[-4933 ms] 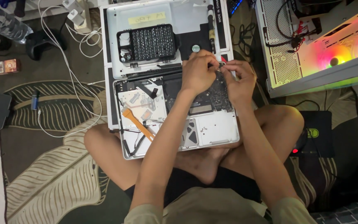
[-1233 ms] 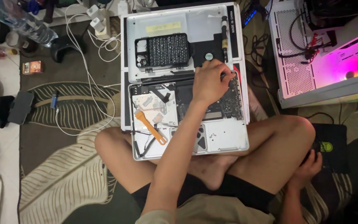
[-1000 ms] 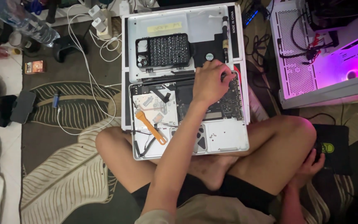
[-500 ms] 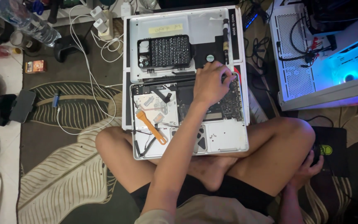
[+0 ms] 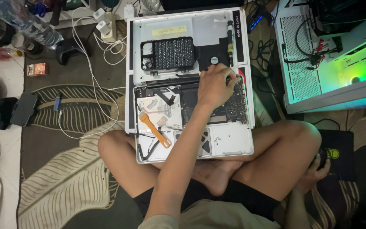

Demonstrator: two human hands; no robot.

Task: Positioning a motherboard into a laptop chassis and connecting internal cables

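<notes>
An opened silver laptop [image 5: 234, 144] lies bottom up on my crossed legs, its boards and drive bare. My left hand [image 5: 214, 86] rests on the dark logic board [image 5: 234, 104] at the upper right, fingertips curled against its top edge; whether they pinch anything is hidden. An orange pry tool [image 5: 154, 130] lies on the drive at the left. My right hand [image 5: 318, 166] is down past my right knee on a black mat [image 5: 339, 171], fingers curled over something dark.
The removed bottom cover [image 5: 208, 27] lies beyond the laptop, holding a black bit set [image 5: 172, 54] and a screwdriver [image 5: 230, 36]. A white lit computer case [image 5: 301, 63] stands at the right. White cables [image 5: 85, 59], a phone [image 5: 23, 109] and a water bottle [image 5: 26, 23] lie left.
About five seconds ago both hands worked on the board; my right hand has since dropped beside my knee. In the last second only the case lighting changed, from pink to blue to green.
</notes>
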